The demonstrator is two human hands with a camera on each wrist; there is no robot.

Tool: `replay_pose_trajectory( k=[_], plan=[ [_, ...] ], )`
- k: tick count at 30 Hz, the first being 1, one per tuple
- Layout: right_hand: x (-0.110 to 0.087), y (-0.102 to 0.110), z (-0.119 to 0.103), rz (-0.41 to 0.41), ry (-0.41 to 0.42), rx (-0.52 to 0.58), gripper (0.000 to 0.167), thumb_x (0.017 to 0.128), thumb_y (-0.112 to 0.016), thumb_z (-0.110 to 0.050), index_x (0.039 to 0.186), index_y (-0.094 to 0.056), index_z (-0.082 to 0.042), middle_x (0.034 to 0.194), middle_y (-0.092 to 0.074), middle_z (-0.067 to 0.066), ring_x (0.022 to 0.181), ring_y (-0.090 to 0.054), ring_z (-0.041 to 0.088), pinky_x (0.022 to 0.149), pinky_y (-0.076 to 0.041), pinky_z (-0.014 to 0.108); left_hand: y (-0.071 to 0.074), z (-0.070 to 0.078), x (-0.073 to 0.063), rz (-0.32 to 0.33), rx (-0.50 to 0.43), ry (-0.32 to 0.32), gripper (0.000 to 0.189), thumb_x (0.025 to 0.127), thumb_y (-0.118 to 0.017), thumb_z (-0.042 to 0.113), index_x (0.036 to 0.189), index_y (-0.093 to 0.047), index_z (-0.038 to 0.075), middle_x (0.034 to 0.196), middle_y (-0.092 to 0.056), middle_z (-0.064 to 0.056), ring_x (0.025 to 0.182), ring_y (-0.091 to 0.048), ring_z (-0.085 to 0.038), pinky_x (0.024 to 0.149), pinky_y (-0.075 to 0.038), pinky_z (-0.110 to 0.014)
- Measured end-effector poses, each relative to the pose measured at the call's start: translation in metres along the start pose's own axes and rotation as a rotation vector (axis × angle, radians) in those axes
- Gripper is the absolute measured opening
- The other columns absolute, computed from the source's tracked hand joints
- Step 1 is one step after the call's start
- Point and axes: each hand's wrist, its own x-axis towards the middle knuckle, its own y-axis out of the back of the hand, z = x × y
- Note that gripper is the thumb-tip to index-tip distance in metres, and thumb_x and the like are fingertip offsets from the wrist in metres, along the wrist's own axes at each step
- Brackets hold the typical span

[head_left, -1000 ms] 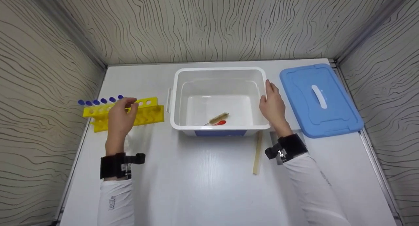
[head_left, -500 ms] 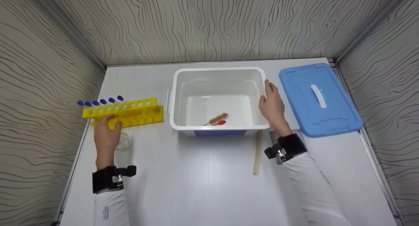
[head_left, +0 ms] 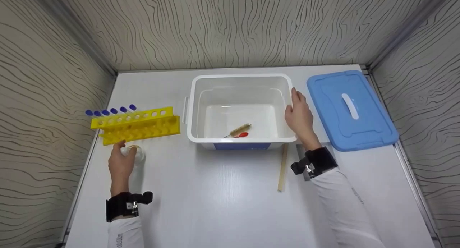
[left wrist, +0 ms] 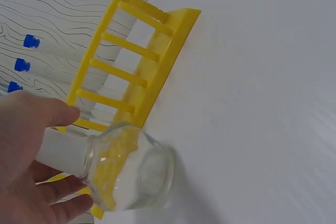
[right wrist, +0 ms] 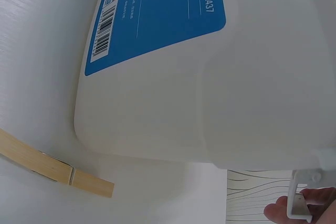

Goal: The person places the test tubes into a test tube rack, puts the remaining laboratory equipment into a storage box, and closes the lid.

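My left hand (head_left: 121, 165) holds a small clear glass alcohol lamp (left wrist: 134, 169) by its whitish cap (left wrist: 63, 150), thumb on one side and fingers on the other. The lamp stands just in front of the yellow test tube rack (head_left: 140, 127), which bears several blue-capped test tubes (head_left: 113, 111) leaning back at its left part. My right hand (head_left: 300, 115) grips the right side of the white plastic tub (head_left: 240, 141), its fingers at the white handle (right wrist: 299, 208). Inside the tub lie a bristle brush (head_left: 239, 129) and a red-bulbed piece (head_left: 243, 134).
The blue lid (head_left: 363, 125) with a white handle lies at the right. A flat wooden clamp (head_left: 282, 169) lies in front of the tub's right corner. A thin grey sheet (head_left: 306, 176) sits partly under my right wrist. Patterned walls (head_left: 230, 28) close off the back and sides.
My left hand has moved from over the rack down to the alcohol lamp in front of it and now holds its cap. My right hand has stayed at the tub.
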Motion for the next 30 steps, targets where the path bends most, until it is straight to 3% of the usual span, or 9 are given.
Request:
replay_pose_trajectory(
  k=[10,16,24,30],
  plan=[
    [0.001,0.000,-0.001,0.003,0.003,0.004,0.063,0.105,-0.044,-0.006,0.164,-0.026,0.002,0.165,-0.033,0.036,0.143,-0.046,0.056,0.110,-0.047,0.068,-0.007,-0.013,0.000,-0.003,-0.038,0.092,0.067,0.104,-0.058,0.030,0.159,-0.036,-0.001,0.163,-0.041,-0.030,0.151,-0.040,-0.047,0.123,-0.036,-0.060],
    [0.000,0.001,0.000,0.008,0.013,-0.001,0.062,0.105,-0.043,-0.006,0.164,-0.026,0.003,0.164,-0.033,0.036,0.138,-0.050,0.057,0.104,-0.050,0.068,-0.009,-0.015,-0.001,-0.035,0.011,0.044,0.070,0.103,-0.060,0.035,0.155,-0.038,-0.007,0.157,-0.045,-0.033,0.145,-0.046,-0.049,0.119,-0.041,-0.062],
    [-0.001,0.000,-0.001,-0.004,0.004,0.002,0.063,0.105,-0.044,-0.007,0.164,-0.025,0.003,0.165,-0.032,0.035,0.142,-0.047,0.056,0.109,-0.048,0.068,-0.014,-0.016,-0.004,0.029,0.052,-0.019,0.061,0.103,-0.062,0.037,0.144,-0.050,-0.006,0.142,-0.059,-0.032,0.130,-0.058,-0.050,0.108,-0.048,-0.061],
    [-0.001,0.001,-0.001,-0.003,-0.001,-0.003,0.063,0.106,-0.044,-0.007,0.165,-0.025,0.002,0.165,-0.032,0.035,0.140,-0.048,0.056,0.107,-0.049,0.068,-0.014,-0.004,-0.008,0.022,0.046,-0.019,0.061,0.102,-0.066,0.038,0.144,-0.052,-0.003,0.142,-0.060,-0.029,0.129,-0.059,-0.046,0.104,-0.050,-0.058]
  ],
)
